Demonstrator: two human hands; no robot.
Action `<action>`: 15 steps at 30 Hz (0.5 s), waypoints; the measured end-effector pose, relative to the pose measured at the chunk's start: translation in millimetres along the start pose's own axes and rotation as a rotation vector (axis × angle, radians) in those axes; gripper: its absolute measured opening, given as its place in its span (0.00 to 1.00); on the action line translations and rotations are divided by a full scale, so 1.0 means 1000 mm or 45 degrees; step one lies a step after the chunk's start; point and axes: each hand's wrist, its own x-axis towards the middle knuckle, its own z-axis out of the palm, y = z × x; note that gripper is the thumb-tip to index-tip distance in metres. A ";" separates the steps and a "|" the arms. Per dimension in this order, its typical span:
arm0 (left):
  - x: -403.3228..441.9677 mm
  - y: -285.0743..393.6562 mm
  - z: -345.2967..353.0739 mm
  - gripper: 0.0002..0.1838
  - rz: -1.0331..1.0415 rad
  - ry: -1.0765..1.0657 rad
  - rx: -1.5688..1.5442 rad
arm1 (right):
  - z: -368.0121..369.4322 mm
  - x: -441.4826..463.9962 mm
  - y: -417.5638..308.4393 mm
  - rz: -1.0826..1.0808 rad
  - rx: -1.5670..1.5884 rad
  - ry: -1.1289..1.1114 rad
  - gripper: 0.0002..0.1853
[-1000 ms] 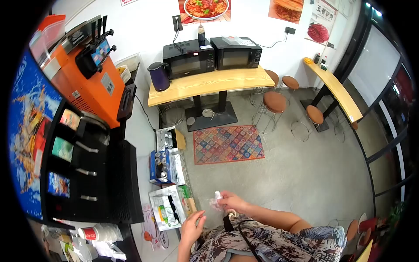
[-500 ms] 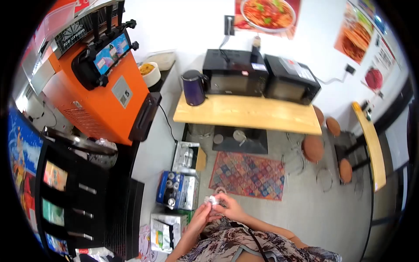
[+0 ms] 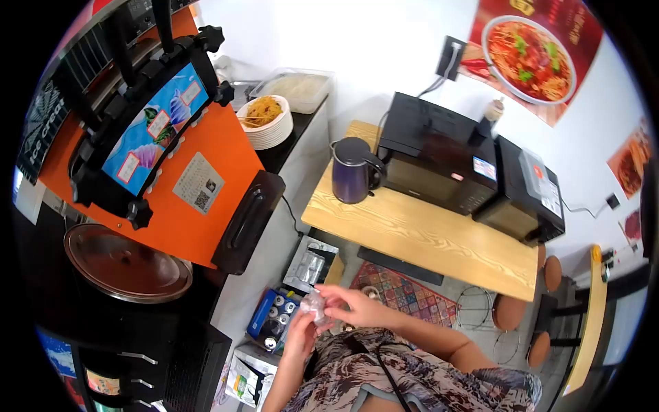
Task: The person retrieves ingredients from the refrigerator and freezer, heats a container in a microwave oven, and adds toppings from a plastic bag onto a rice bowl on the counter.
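Note:
Low in front of my body, both hands meet around a small crumpled bundle of clear plastic (image 3: 314, 307), pinkish and shiny; what it contains is too small to make out. My left hand (image 3: 299, 335) is closed on it from the lower left. From the right, my right hand (image 3: 357, 307) grips it with bent fingers. Beyond the hands, near floor level, are a blue box of cans (image 3: 280, 312) and an open carton with silvery packs (image 3: 311, 266).
An orange ice cream machine (image 3: 171, 185) stands at the left beside a round metal lid (image 3: 127, 264). Stacked white bowls topped with noodles (image 3: 264, 113) sit behind it. Ahead, a wooden counter (image 3: 425, 233) carries a purple kettle (image 3: 351, 178) and two black microwaves (image 3: 436, 161). Brown stools (image 3: 511, 312) stand right.
My view has tilted and moved forward, so the ice cream machine and counter look nearer. My hands still hold the plastic bundle, which now shows more plainly between them.

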 end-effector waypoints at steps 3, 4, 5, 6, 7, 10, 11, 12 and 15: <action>0.010 0.018 0.013 0.29 0.084 0.087 -0.148 | -0.057 0.067 0.008 0.047 -0.077 -0.090 0.29; 0.016 0.023 0.016 0.30 0.102 0.065 -0.268 | -0.082 0.098 0.011 0.026 -0.098 -0.078 0.27; 0.024 0.026 0.018 0.32 0.121 0.043 -0.391 | -0.110 0.132 0.016 0.002 -0.057 -0.079 0.24; 0.033 0.029 0.022 0.32 0.138 0.029 -0.484 | -0.140 0.174 0.025 0.042 0.234 -0.126 0.21; 0.045 0.037 0.033 0.32 0.163 0.058 -0.496 | -0.166 0.210 0.005 -0.006 0.182 -0.011 0.13; 0.093 0.070 0.058 0.29 0.200 0.026 -0.619 | -0.244 0.339 0.001 -0.020 0.212 0.210 0.06; 0.113 0.082 0.067 0.29 0.202 0.022 -0.659 | -0.262 0.380 0.000 0.012 0.150 0.323 0.07; 0.135 0.093 0.075 0.27 0.170 0.084 -0.660 | -0.277 0.422 0.006 0.021 0.129 0.423 0.07; 0.213 0.111 0.073 0.23 0.118 0.073 -0.655 | -0.312 0.521 0.028 0.050 -0.072 0.585 0.10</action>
